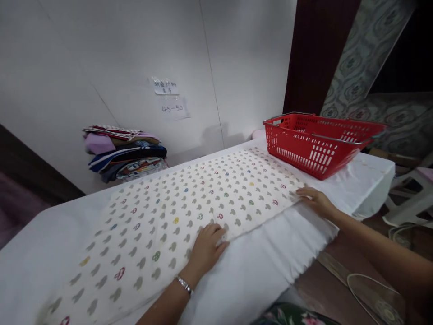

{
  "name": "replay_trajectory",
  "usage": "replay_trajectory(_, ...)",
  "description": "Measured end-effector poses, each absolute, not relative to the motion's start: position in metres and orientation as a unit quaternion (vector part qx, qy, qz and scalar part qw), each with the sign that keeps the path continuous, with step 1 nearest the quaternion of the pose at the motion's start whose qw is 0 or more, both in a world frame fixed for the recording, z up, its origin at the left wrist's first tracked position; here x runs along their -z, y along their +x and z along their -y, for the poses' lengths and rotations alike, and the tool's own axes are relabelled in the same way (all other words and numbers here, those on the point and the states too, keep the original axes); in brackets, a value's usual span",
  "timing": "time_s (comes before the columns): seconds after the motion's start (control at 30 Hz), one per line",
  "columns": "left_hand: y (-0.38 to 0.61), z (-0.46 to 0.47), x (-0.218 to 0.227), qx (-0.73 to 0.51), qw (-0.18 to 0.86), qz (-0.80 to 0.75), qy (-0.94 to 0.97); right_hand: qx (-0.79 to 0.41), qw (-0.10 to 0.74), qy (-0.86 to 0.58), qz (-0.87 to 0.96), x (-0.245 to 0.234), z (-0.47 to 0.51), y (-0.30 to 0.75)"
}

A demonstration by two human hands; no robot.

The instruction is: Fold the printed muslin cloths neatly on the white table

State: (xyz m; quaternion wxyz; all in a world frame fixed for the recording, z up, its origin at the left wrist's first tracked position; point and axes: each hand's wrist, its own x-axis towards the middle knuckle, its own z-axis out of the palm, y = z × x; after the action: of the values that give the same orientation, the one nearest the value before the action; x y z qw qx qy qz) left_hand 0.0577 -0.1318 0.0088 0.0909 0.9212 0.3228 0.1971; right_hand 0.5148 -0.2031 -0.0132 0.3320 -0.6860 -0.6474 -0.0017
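A long cream cloth (176,212) printed with small grey and coloured shapes lies spread flat along a table with a white cover (264,266). My left hand (206,248), with a silver bracelet at the wrist, rests on the cloth's near edge around its middle, fingers curled down onto the fabric. My right hand (316,201) lies on the cloth's near right corner, fingers pressed flat on it and slightly bent.
A red plastic shopping basket (314,142) with metal handles stands at the table's far right. A stack of folded clothes (125,153) sits against the white wall at the back left. Paper notes (169,97) are stuck on the wall. A white plastic chair (412,198) stands at the right.
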Motion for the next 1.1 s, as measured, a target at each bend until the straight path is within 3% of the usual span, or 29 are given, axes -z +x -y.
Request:
replay_trajectory(0.33,0.070,0.144,-0.010,-0.132,-0.029,-0.317,0.939,0.042,0.237,-0.545,0.803,0.005,0.201,0.443)
replay_trajectory(0.77,0.080,0.143,-0.017,-0.109,-0.075,-0.325,0.936,0.042,0.171,-0.582,0.794,-0.009,0.192,0.433)
replay_trajectory(0.97,0.083,0.119,-0.031,-0.141,-0.143,-0.367,0.908,0.125,0.180,-0.638,0.738,-0.020,0.174,0.430)
replay_trajectory(1.1,0.080,0.125,-0.012,-0.099,-0.121,-0.303,0.940,0.050,0.155,-0.583,0.796,-0.007,0.180,0.429)
